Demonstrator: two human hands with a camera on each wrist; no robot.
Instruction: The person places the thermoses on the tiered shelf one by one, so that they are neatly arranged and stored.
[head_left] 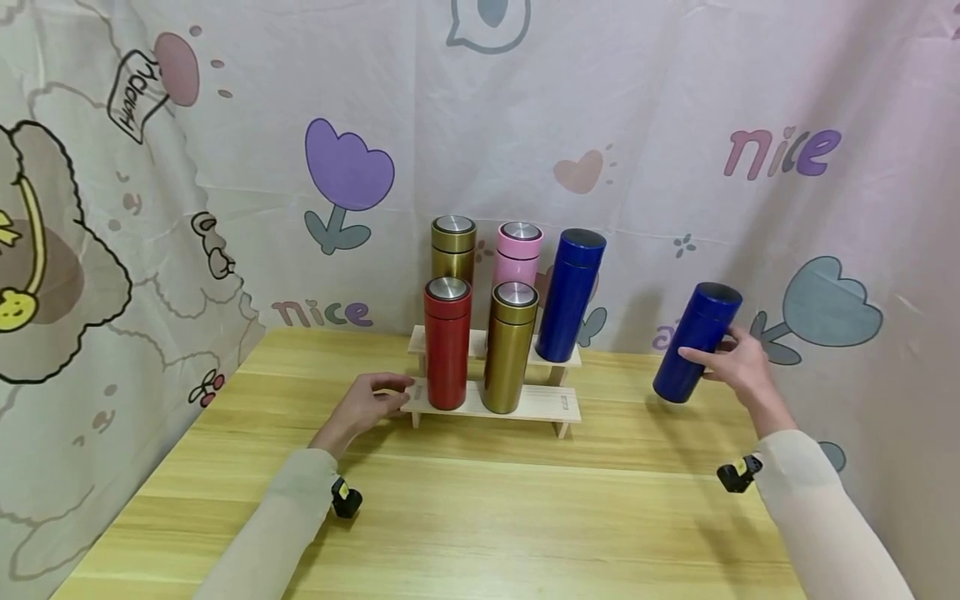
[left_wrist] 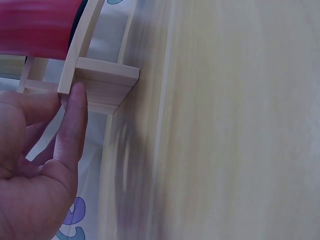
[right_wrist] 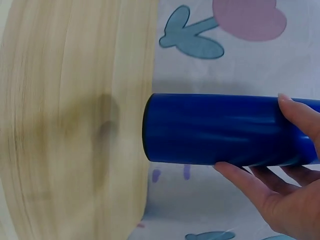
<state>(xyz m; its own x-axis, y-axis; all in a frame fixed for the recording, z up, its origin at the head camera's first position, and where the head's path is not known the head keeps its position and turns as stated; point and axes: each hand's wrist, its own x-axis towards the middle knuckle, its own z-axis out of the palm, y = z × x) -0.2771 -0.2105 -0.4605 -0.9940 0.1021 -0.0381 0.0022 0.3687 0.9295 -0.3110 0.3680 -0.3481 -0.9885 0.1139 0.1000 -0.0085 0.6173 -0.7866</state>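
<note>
My right hand [head_left: 738, 367] grips a blue thermos bottle [head_left: 693, 342], its top leaning to the right. In the right wrist view the bottle's base [right_wrist: 147, 127] hangs above the table, with a shadow on the wood below. At the left end of a two-step wooden rack [head_left: 543, 402], my left hand [head_left: 367, 404] pinches the lower shelf [left_wrist: 70, 75] between thumb and fingers. A red bottle [head_left: 447, 350] and a gold bottle [head_left: 510, 354] stand on that shelf. Behind them, another gold bottle [head_left: 453, 242], a pink bottle [head_left: 519, 250] and a second blue bottle [head_left: 572, 296] occupy the upper step.
The rack stands toward the back of a wood-grain table [head_left: 480, 517]. A printed curtain [head_left: 480, 108] hangs close behind the table's back edge and along its left side.
</note>
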